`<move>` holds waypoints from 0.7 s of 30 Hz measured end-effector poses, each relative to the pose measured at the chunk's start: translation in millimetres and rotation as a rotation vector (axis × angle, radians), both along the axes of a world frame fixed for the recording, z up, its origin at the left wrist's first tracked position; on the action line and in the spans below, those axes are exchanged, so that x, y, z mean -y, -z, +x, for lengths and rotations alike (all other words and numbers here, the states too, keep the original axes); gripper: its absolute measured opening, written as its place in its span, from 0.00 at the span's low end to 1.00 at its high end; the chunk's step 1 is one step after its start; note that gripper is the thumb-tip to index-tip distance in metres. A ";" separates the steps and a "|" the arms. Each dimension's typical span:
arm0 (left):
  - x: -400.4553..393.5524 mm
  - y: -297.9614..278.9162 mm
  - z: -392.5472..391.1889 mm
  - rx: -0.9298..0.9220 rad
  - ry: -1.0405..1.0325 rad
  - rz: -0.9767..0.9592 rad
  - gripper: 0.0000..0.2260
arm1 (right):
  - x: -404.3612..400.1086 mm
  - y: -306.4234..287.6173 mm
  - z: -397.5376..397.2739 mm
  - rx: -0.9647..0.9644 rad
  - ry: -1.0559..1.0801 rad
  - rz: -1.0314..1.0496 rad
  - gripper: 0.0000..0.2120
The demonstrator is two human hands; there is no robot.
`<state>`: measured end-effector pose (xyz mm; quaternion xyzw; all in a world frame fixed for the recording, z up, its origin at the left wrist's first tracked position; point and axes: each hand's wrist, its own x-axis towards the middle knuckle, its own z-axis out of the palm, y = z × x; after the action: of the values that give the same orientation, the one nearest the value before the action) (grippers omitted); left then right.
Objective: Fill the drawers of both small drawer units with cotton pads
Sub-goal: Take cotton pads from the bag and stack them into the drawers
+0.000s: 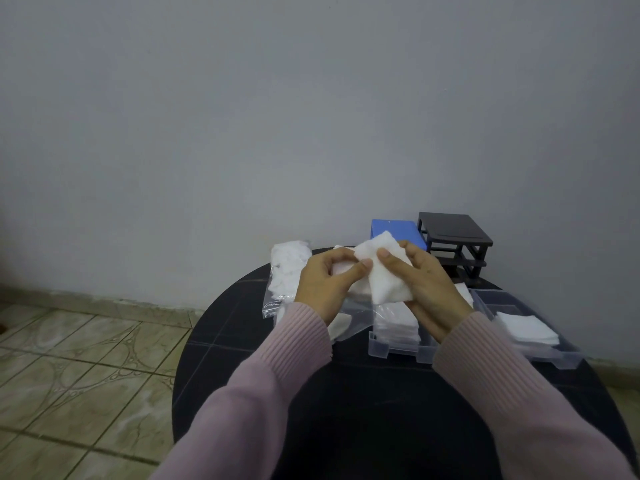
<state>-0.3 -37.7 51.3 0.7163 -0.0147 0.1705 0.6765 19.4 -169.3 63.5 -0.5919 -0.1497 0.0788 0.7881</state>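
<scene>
Above the round black table [277,403], both my hands hold a bunch of white cotton pads [384,271]. My left hand [325,282] pinches its left side and my right hand [426,289] grips its right side, thumb on top. Below them a clear plastic drawer [398,344] holds a stack of pads. Another clear drawer [540,344] at the right holds a few square pads. The empty black drawer frame [457,244] stands at the back right, with the blue unit [398,230] beside it, partly hidden by the pads.
A clear plastic bag of cotton pads [285,275] lies at the table's back left, and more clear plastic lies under my left wrist. A grey wall rises right behind the table. Tiled floor shows to the left.
</scene>
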 end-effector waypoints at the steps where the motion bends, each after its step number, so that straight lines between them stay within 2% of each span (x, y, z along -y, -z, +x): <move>1: -1.4 -0.8 0.6 -0.001 -0.019 -0.001 0.03 | 0.6 0.1 0.5 0.008 0.001 -0.027 0.07; 6: -5.8 -1.8 2.0 0.008 -0.030 -0.062 0.05 | 4.1 0.3 2.5 0.054 -0.012 -0.120 0.12; 9: -7.6 -1.8 1.7 0.002 -0.029 -0.077 0.04 | 7.1 0.1 6.4 0.106 0.041 -0.317 0.10; 11: -7.8 -2.0 1.1 0.022 -0.025 -0.087 0.08 | 7.9 1.1 8.1 0.161 0.137 -0.422 0.10; 15: -7.4 -5.1 -0.2 0.058 -0.036 -0.111 0.11 | 10.3 4.9 8.4 0.257 0.316 -0.405 0.18; 18: -6.9 -7.1 -0.6 0.062 -0.052 -0.140 0.09 | 10.5 4.5 8.1 0.339 0.280 -0.443 0.15; 21: -6.1 -8.5 -1.0 0.052 -0.039 -0.185 0.08 | 7.1 4.9 8.3 0.324 0.245 -0.432 0.13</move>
<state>-1.3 -31.6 59.9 0.6462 -0.0026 0.2030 0.7357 27.7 -176.4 58.6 -0.7643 -0.1809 -0.0824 0.6134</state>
